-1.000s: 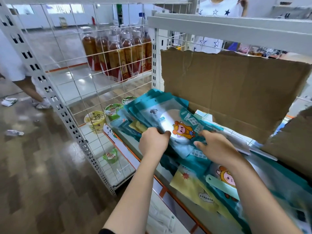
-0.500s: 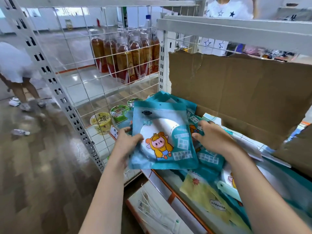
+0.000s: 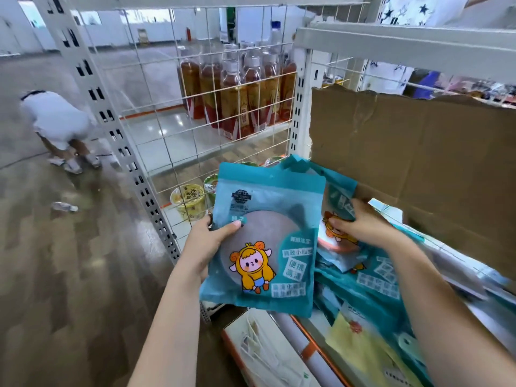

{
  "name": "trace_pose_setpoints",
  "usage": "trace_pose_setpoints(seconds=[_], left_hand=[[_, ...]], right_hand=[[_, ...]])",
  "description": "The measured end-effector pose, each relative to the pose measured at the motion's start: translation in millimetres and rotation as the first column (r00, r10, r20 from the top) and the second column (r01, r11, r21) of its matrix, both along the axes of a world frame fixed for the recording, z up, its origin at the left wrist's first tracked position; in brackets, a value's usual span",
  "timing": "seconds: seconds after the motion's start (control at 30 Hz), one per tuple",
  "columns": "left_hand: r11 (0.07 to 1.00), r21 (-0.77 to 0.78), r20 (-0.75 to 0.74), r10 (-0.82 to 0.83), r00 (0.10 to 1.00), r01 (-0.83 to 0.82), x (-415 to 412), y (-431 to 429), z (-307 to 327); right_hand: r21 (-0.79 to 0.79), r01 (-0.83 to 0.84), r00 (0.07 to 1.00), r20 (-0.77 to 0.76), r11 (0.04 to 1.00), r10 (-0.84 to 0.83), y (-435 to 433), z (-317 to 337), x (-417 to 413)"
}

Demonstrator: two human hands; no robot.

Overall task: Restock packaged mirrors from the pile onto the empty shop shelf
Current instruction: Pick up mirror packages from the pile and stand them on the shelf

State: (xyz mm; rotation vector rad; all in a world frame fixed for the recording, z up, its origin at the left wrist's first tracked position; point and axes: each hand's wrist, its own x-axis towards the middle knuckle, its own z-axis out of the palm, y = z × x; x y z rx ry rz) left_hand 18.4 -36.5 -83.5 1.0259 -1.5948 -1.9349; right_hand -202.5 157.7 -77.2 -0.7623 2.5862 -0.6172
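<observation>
Head view: the white shelf rack [image 3: 405,40] frames everything. A torn cardboard sheet [image 3: 418,163] stands behind the pile [image 3: 371,280] of teal mirror packets, which sprawls loose over the shelf board at right. That heap looks unstable, and pulling one packet out could send its neighbours sliding off the front edge. One packaged mirror [image 3: 262,247] is held upright just left of the pile by the left hand [image 3: 206,244], whose grip pinches only its left edge, thumb in front. Slick film and a one-sided hold could let it swing or slip. The right hand [image 3: 363,222] has its grip curled on a second packet [image 3: 339,196] atop the pile.
</observation>
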Motion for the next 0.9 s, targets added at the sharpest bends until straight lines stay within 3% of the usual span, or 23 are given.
trace_pose_setpoints(seconds=[0.1, 0.27, 0.37, 0.6, 0.9], left_hand=[[1.000, -0.015, -0.010, 0.011, 1.000, -0.011, -2.1, -3.6, -0.2], [0.995, -0.051, -0.027, 0.079, 0.997, -0.080, -4.8, -7.8, -2.2], [0.990, -0.056, -0.039, 0.129, 0.991, -0.131, -3.2, -12.2, -4.1], [0.968, -0.094, -0.077, 0.225, 0.971, -0.232, 9.2, -18.4, -5.5], [0.954, -0.115, -0.086, 0.269, 0.959, -0.278, 27.2, -18.0, -12.2]], right_hand=[[-0.044, -0.007, 0.999, 0.042, 0.999, 0.008, -3.2, -0.9, -4.2], [0.030, 0.027, 0.998, -0.056, 0.999, -0.025, -9.4, 1.9, -10.7], [-0.007, 0.048, 0.994, 0.100, 0.999, -0.047, -12.8, 10.1, -11.6], [0.090, 0.129, 0.978, 0.151, 0.988, -0.141, -10.4, 24.9, -13.6], [-0.143, 0.285, 0.929, 0.286, 0.948, -0.237, -13.8, 20.6, 2.0]])
